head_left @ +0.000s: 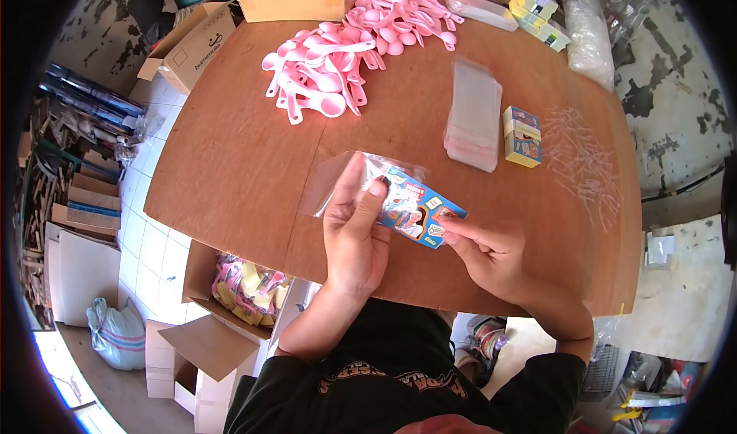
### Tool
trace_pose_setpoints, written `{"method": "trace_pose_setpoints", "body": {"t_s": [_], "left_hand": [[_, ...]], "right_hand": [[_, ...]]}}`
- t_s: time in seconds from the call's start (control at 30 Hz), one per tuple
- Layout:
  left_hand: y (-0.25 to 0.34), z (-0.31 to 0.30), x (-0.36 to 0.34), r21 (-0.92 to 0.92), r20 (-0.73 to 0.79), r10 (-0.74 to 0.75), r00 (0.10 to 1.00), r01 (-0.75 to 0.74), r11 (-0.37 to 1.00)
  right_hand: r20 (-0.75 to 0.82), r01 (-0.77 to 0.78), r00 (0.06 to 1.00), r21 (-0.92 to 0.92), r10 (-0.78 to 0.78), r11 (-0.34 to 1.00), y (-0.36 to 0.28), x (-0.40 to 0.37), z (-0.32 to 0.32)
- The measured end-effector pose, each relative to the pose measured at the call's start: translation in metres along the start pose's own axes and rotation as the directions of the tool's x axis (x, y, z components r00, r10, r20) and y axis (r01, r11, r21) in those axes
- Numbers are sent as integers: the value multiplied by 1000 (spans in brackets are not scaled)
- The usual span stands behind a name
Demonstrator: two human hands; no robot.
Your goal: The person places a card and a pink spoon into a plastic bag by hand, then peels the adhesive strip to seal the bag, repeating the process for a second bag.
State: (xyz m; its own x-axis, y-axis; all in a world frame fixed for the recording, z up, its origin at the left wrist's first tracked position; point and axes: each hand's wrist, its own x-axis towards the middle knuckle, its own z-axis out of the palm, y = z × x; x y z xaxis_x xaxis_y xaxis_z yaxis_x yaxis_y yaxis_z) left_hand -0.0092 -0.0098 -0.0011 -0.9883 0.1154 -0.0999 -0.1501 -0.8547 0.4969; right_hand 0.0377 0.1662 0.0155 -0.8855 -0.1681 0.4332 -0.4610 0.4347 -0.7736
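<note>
Over the near part of the table, my left hand [356,238] grips a clear plastic bag [321,187] between thumb and fingers. A blue printed card [411,210] with cartoon pictures overlaps the bag under my left thumb. The thumb and forefinger of my right hand [491,261] pinch the card's right end. Beyond my hands lie a stack of clear bags [474,115] and a banded block of blue cards [523,136]. Pink plastic spoons [326,73] are heaped toward the far left of the table.
Thin whitish strips [587,165] lie scattered on the wooden table [223,150] at right. Yellow card stacks [541,15] and a plastic roll [589,38] are at the far right. Below the near left edge stands a carton of filled packets [249,288].
</note>
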Motion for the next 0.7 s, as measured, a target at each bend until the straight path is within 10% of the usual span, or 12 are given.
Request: {"method": "trace_pose_setpoints", "body": {"t_s": [0.3, 0.37, 0.7], "left_hand": [[-7, -2, -8, 89, 110, -149, 983, 140, 986], [-4, 3, -8, 42, 85, -111, 990, 108, 993], [-14, 8, -17, 152, 113, -161, 981, 143, 978]], "right_hand": [[21, -55, 998, 133, 52, 990, 1, 0, 1], [-71, -188, 949, 655, 307, 732, -6, -1, 7], [25, -258, 959, 494, 283, 830, 8, 0, 7]]}}
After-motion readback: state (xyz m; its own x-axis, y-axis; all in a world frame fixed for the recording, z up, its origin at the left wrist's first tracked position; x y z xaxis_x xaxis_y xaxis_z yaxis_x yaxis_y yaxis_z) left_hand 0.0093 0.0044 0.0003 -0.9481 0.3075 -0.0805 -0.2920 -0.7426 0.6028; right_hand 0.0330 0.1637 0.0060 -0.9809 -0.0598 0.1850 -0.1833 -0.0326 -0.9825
